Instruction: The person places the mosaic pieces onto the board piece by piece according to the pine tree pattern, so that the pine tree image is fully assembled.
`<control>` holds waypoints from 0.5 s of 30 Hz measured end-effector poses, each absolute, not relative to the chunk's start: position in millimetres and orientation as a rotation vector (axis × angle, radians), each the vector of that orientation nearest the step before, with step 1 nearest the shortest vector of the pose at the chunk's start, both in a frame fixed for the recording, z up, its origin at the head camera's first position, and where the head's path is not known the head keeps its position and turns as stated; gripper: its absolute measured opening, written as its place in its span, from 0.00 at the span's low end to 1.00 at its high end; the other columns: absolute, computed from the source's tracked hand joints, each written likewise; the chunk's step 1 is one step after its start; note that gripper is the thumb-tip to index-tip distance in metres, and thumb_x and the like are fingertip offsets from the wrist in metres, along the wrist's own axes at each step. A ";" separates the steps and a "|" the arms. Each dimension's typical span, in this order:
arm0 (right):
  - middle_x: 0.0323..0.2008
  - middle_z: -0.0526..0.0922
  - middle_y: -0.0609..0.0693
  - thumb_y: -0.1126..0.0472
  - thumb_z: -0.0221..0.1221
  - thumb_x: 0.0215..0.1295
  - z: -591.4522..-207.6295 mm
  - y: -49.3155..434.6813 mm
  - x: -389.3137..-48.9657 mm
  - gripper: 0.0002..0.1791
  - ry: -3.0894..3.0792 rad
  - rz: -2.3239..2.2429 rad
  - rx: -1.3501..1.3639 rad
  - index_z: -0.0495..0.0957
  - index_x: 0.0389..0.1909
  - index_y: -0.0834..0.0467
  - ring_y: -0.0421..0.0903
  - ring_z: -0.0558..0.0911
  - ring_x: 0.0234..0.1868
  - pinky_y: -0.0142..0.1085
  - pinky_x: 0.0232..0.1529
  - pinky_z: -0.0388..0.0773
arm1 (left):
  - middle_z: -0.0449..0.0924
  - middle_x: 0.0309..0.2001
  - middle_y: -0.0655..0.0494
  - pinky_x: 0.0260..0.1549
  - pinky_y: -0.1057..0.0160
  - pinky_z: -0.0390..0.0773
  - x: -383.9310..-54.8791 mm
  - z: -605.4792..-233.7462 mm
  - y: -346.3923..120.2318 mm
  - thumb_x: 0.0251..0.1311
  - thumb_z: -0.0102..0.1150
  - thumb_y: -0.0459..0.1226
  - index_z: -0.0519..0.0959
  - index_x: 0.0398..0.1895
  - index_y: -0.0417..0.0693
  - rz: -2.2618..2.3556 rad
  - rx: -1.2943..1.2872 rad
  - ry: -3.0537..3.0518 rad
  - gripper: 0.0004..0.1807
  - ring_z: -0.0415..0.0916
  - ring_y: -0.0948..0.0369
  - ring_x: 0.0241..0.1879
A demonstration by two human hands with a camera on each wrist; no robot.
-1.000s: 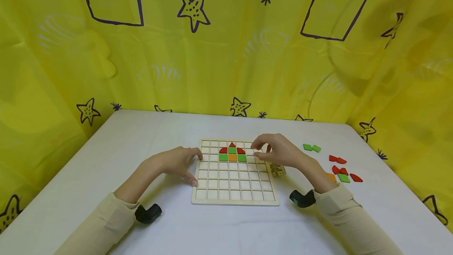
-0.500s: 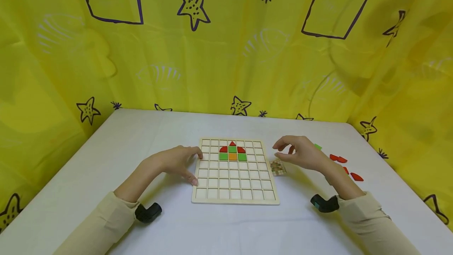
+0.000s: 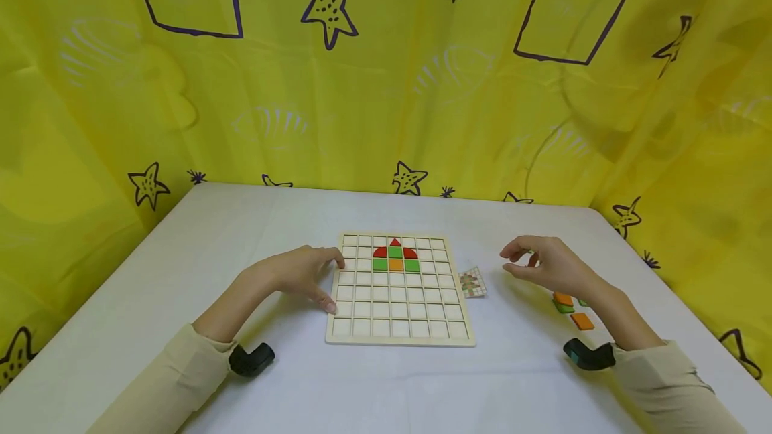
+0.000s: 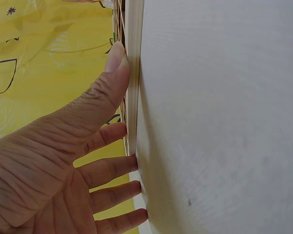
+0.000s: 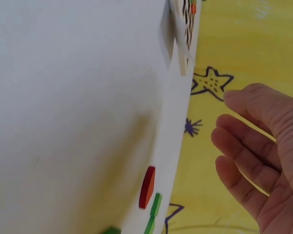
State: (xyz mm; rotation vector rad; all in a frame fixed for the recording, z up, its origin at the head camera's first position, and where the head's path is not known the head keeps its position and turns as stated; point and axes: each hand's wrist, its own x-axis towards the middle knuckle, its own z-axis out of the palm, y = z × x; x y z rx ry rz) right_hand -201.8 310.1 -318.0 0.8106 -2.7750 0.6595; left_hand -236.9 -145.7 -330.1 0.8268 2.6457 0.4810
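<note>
Bracing the wooden grid board (image 3: 398, 290) at its left edge, the left hand (image 3: 299, 274) lays spread fingertips against the frame, while the right hand (image 3: 545, 265), loosely curled and empty, hovers above loose tiles (image 3: 569, 308).

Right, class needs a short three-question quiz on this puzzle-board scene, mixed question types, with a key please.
1. True or false: the left hand touches the left edge of the square wooden grid board.
2. Which colour is the single square tile in the middle of the filled row on the board: A red, B orange, C blue?
3. Fill in: the right hand hovers above the white table, holding ____.

Key
1. True; the fingers press against the board's edge.
2. B.
3. Nothing; its fingers are loosely curled and empty, with loose orange and green tiles lying nearby.
</note>
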 end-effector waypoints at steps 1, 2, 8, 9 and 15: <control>0.38 0.87 0.44 0.66 0.72 0.61 -318.8 313.0 -201.4 0.09 -2.775 0.653 0.800 0.85 0.42 0.59 0.44 0.83 0.39 0.34 0.36 0.78 | 0.78 0.54 0.49 0.57 0.46 0.73 -236.9 -330.2 -145.9 0.43 0.83 0.54 0.74 0.58 0.54 0.481 0.826 2.646 0.40 0.73 0.52 0.51; 0.38 0.87 0.44 0.67 0.71 0.60 -319.1 315.6 -200.7 0.09 -2.777 0.644 0.786 0.86 0.41 0.58 0.44 0.83 0.39 0.34 0.36 0.79 | 0.78 0.54 0.49 0.57 0.46 0.73 -236.9 -330.3 -146.1 0.43 0.82 0.54 0.74 0.58 0.54 0.482 0.826 2.646 0.40 0.73 0.52 0.51; 0.36 0.86 0.41 0.66 0.72 0.59 -323.2 332.3 -199.6 0.08 -2.777 0.596 0.774 0.86 0.39 0.58 0.42 0.82 0.37 0.32 0.34 0.78 | 0.78 0.55 0.49 0.57 0.45 0.72 -236.3 -329.1 -146.5 0.43 0.83 0.53 0.74 0.58 0.54 0.478 0.822 2.650 0.39 0.73 0.51 0.53; 0.35 0.86 0.41 0.66 0.72 0.59 -323.7 335.1 -199.0 0.08 -2.777 0.589 0.772 0.86 0.39 0.57 0.41 0.82 0.37 0.32 0.34 0.78 | 0.78 0.55 0.49 0.58 0.44 0.72 -236.2 -328.9 -146.3 0.43 0.83 0.53 0.74 0.58 0.54 0.477 0.822 2.651 0.39 0.73 0.50 0.53; 0.35 0.85 0.41 0.66 0.71 0.60 -322.9 353.9 -191.6 0.08 -2.828 0.557 0.689 0.85 0.39 0.57 0.36 0.79 0.37 0.33 0.36 0.80 | 0.78 0.57 0.47 0.59 0.44 0.72 -235.8 -328.5 -145.2 0.43 0.82 0.54 0.74 0.58 0.54 0.477 0.815 2.644 0.39 0.73 0.50 0.55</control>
